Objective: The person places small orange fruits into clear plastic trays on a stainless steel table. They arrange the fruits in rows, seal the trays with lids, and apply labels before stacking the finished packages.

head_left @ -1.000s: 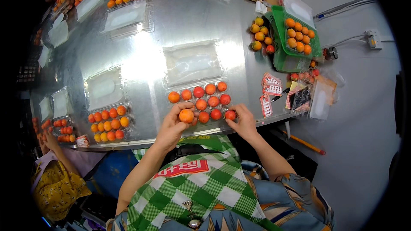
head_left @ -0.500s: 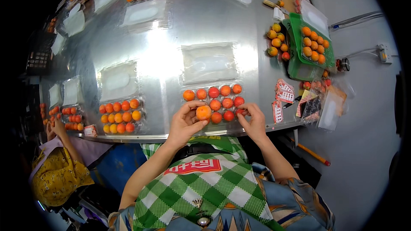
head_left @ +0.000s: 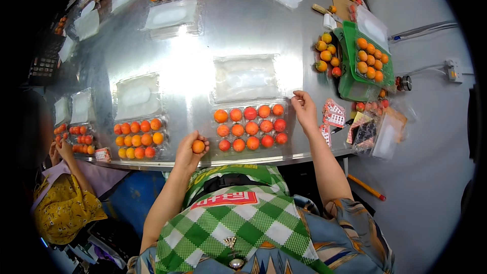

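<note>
My left hand (head_left: 186, 153) is closed round an orange persimmon (head_left: 198, 146), just left of the clear plastic clamshell tray (head_left: 215, 144) in front of me. Three rows of orange-red persimmons (head_left: 251, 128) fill that tray. Its clear lid (head_left: 246, 78) lies folded back on the far side. My right hand (head_left: 305, 111) is beside the tray's far right corner, its fingers stretched out with nothing seen in them.
Left of me stands another filled tray (head_left: 140, 140) with its lid back. Printed cards (head_left: 335, 114) and a green crate (head_left: 350, 83) topped by a fruit tray are on the right. Loose persimmons (head_left: 327, 50) lie beside it. A co-worker's hands (head_left: 62, 149) are at far left.
My left hand has drawn back leftward from the tray with a persimmon; a red one now sits in the near-left spot. My right hand has moved off the fruit, farther away and rightward.
</note>
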`<state>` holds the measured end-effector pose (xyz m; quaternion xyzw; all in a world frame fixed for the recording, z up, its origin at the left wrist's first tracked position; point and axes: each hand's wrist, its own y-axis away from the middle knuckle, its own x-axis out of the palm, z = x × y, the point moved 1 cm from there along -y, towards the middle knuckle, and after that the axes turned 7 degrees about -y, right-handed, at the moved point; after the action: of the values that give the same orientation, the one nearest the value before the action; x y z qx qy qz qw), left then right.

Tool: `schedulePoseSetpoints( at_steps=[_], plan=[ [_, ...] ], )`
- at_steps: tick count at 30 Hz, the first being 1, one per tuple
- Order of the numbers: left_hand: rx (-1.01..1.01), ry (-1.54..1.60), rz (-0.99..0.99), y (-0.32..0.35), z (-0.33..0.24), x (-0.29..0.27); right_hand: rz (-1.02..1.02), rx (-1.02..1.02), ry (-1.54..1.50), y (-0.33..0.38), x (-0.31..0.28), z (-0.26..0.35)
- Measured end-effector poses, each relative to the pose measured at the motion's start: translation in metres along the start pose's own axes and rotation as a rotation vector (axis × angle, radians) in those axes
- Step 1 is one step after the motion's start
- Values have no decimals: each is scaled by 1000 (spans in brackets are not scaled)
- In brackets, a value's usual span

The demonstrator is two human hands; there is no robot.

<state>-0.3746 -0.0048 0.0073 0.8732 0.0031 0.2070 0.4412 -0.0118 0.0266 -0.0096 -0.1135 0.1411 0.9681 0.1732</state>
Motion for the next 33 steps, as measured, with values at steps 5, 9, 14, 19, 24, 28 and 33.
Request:
schedulePoseSetpoints(
  at_steps=[5,9,14,19,24,28,33],
  plan=[
    [551,-810,-249,-27,22,-52,24,-97,160,-47,6,-40],
    [644,-1587,-451,12,-11,-35,76,87,-8,-36,14,-23],
    [701,-1732,-513,25,1,-56,107,116,68,-40,24,-21],
    [911,-1632,-506,38,-7,-21,54,73,227,-59,34,-14],
    [824,-1414,-311,23,-15,5,117,185,33,-70,39,4],
    [530,-770,-179,-3,-15,7,219,328,-248,-55,20,36],
    [253,-300,-127,-11,-13,18,327,114,-322,1,-13,18]
  ],
)
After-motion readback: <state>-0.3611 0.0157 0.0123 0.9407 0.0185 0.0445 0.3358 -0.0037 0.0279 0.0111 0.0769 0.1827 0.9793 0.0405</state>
